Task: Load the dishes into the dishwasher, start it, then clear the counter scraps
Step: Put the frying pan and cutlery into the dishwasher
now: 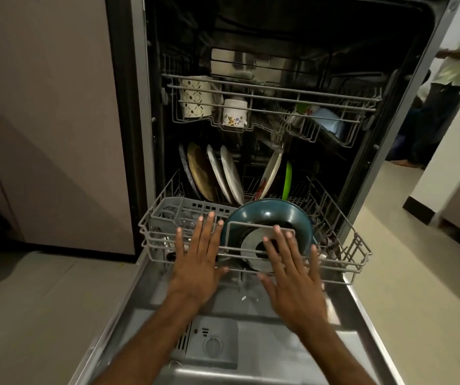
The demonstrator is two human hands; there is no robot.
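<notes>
Closest in, the dishwasher door lies dropped flat, detergent compartment facing up. Just past it, both hands are out. The left hand is flat with fingers spread wide on the front wires of the lower rack, holding nothing. The right hand is equally flat and spread beside it, over the rack front where the teal pan stands on edge. The rack sits partly out over the door, and this looks like a push to slide it home.

The cutlery basket sits at the left and plates stand in a row behind. Higher up, the upper rack carries a patterned mug and a floral cup. Loading looks about finished. Closing the door, starting the cycle and clearing the scraps remain; the tabletop is out of view. Far right, another person stands in a doorway.
</notes>
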